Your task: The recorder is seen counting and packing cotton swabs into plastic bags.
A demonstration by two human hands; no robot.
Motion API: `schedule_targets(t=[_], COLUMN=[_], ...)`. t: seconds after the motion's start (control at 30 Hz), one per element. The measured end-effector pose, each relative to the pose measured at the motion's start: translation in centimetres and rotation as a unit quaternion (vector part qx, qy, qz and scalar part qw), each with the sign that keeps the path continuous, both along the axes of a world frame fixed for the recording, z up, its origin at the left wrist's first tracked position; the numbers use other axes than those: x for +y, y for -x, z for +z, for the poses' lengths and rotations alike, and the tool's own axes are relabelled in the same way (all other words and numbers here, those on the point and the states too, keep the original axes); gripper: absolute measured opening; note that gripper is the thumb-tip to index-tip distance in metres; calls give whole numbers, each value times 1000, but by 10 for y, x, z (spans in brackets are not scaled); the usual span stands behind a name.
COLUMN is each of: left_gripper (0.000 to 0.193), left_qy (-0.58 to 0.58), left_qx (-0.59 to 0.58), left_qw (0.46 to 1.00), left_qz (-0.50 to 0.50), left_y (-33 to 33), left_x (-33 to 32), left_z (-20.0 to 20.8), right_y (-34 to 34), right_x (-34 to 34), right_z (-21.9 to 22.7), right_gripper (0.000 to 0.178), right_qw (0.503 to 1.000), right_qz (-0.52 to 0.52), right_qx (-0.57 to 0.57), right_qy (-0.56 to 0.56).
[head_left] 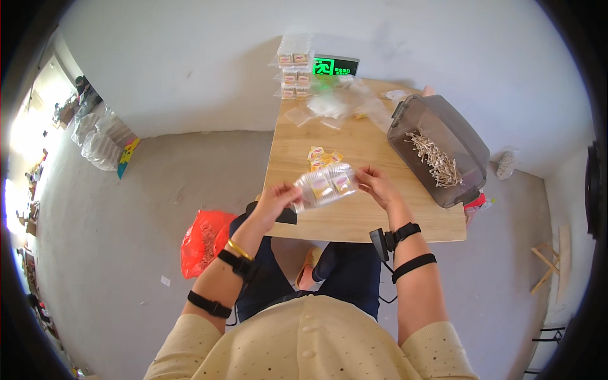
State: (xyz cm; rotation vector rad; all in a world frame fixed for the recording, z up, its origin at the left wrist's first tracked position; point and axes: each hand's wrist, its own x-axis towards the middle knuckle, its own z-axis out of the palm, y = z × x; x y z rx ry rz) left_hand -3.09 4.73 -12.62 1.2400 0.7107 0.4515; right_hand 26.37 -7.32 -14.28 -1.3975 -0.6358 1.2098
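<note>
Clear plastic bag, holding a few small yellow-and-white packets, is stretched between both hands at the centre of the frame, lifted just above the near part of the wooden counter. Its long axis runs nearly level across the picture, tilting up a little toward the right. The left hand has the bag's left end pinched between thumb and curled fingers, closed on the plastic. The right hand meets the bag's right end with its fingertips gathered on the edge; it looks like a light pinch, though how firmly it grips is hard to tell. So the bag lies directly between the hands, to the right of the left hand and to the left of the right one, with neither hand clearly nearer.

Just beyond the bag, toward the upper part of the frame, a few loose yellow packets lie on the counter. Farther up are crumpled clear bags and a stack of filled bags against the wall. At right a grey bin rests tilted, with pale thin sticks inside. A red bag sits on the floor at lower left.
</note>
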Motion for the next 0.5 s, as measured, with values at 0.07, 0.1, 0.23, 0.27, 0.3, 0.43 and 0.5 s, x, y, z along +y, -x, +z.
schedule_targets(t=[0.07, 0.1, 0.23, 0.27, 0.3, 0.43, 0.5], left_gripper=[13, 14, 11, 12, 12, 16, 18], left_qy=[-47, -86, -68, -65, -62, -140, -258], left_qx=[1, 32, -1, 2, 5, 40, 91], left_qw=[997, 992, 987, 986, 986, 981, 957], left_qz=[-55, -89, -149, -153, -157, -129, -95], left_y=[-6, -12, -41, -49, -54, -57, -54], left_x=[-32, -47, -104, -115, -123, -122, -107], left_z=[7, 11, -10, -15, -19, -24, -10], right_y=[-9, -15, -45, -53, -59, -85, -90], right_x=[-12, -20, -37, -42, -46, -64, -73], right_z=[1, 0, -12, -17, -22, -55, -71], right_gripper=[13, 14, 15, 14, 14, 12, 14], right_qw=[1000, 999, 987, 982, 976, 941, 908], right_qz=[3, 3, 13, 8, 4, -73, -109], right_qx=[-31, -46, -162, -189, -215, -324, -401], right_qy=[-2, -1, 16, 23, 30, 67, 50])
